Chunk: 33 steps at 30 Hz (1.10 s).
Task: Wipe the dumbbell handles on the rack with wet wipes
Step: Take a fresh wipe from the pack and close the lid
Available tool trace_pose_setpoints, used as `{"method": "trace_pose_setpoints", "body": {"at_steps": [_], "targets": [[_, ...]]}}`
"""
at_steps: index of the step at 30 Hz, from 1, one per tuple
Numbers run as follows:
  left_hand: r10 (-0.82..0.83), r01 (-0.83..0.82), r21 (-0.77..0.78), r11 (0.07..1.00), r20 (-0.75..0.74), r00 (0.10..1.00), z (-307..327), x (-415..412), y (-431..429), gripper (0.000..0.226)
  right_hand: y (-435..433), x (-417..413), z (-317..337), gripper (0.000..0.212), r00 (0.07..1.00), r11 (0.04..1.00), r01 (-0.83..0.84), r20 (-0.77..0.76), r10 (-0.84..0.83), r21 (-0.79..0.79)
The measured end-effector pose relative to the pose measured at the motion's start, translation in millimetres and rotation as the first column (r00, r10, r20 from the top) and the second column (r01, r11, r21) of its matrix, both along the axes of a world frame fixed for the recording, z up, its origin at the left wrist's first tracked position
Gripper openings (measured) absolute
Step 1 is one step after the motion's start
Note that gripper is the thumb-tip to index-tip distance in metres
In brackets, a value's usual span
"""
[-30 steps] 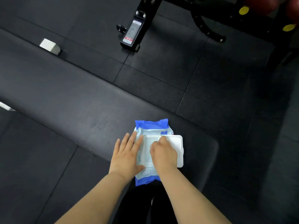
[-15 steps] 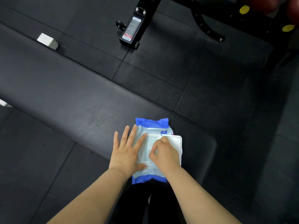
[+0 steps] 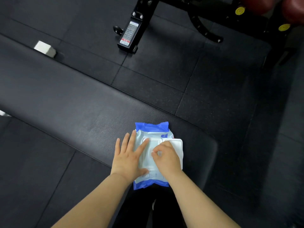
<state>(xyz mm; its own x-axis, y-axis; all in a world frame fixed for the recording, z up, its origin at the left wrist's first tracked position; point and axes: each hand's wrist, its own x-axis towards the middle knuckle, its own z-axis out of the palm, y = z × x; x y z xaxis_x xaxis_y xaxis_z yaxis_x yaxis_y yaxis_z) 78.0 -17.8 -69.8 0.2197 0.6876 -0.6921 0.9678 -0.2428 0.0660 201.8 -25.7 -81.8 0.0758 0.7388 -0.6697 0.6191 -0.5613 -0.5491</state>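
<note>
Fetching a wipe: left hand (image 3: 130, 156) presses flat, fingers straight, on the wet-wipe pack (image 3: 152, 128) on the bench (image 3: 65, 104); right hand (image 3: 167, 157) pinches at its opening. Next, likely, draw one sheet free; carry it past the black frame (image 3: 202, 28) to the dumbbell handles, unseen here.

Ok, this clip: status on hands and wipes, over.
Left hand flat, pressing wet wipes pack on bench. Right hand pinching at pack's opening, lid flipped open. No wipe out yet.

Right hand (image 3: 166, 155) is covering the wet wipes pack (image 3: 152, 127) opening, hiding whether it's pinching a wipe. Frame edge is cropping the red dumbbells (image 3: 294, 14) top right. Rack foot label (image 3: 130, 32) is rendering too small to read.
</note>
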Motion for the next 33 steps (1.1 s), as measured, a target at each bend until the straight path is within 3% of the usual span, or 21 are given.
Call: {"method": "trace_pose_setpoints", "body": {"at_steps": [3,5,8,16,21,23,26,29,31,32,33], "targets": [[-0.013,0.013,-0.005,1.0,-0.027,1.0,0,0,2,0.097,-1,11,7,0.008,0.906,0.955,0.259,-0.308,-0.292,-0.144],[-0.015,0.014,-0.018,1.0,-0.045,0.999,-1,1,2,0.097,-6,21,15,0.012,0.731,0.871,0.405,-0.474,-0.491,-0.277],[-0.018,0.015,-0.033,0.999,-0.08,0.997,-3,2,4,0.096,-12,34,24,0.024,0.464,0.721,0.583,-0.575,-0.674,-0.374],[-0.044,0.039,-0.043,0.998,-0.129,0.991,-4,5,4,0.097,-24,44,46,0.021,0.355,0.651,0.662,-0.61,-0.709,-0.371],[-0.074,0.068,-0.043,0.997,-0.154,0.985,-3,9,5,0.095,-13,62,73,0.029,0.068,0.48,0.778,-0.704,-0.707,-0.406],[-0.077,0.071,-0.05,0.996,-0.154,0.985,0,9,6,0.095,-8,83,91,0.032,0.092,0.443,0.831,-0.703,-0.706,-0.336],[-0.061,0.043,-0.11,0.993,-0.164,0.985,8,7,8,0.096,-7,109,114,0.021,0.317,0.503,0.856,-0.642,-0.698,-0.124],[-0.002,-0.019,-0.113,0.993,-0.177,0.984,31,9,9,0.086,-17,120,133,0.021,0.41,0.529,0.847,-0.574,-0.709,-0.048],[0.08,-0.08,-0.042,0.996,-0.011,0.997,55,19,9,0.069,-26,125,147,0.024,0.401,0.515,0.855,-0.559,-0.725,-0.055],[0.173,-0.168,-0.042,0.985,0.166,0.971,69,28,9,0.06,-31,127,154,0.025,0.394,0.511,0.857,-0.56,-0.729,-0.062],[0.297,-0.275,-0.113,0.955,0.35,0.888,86,41,8,0.053,-36,129,163,0.025,0.392,0.512,0.856,-0.562,-0.728,-0.067]]}}
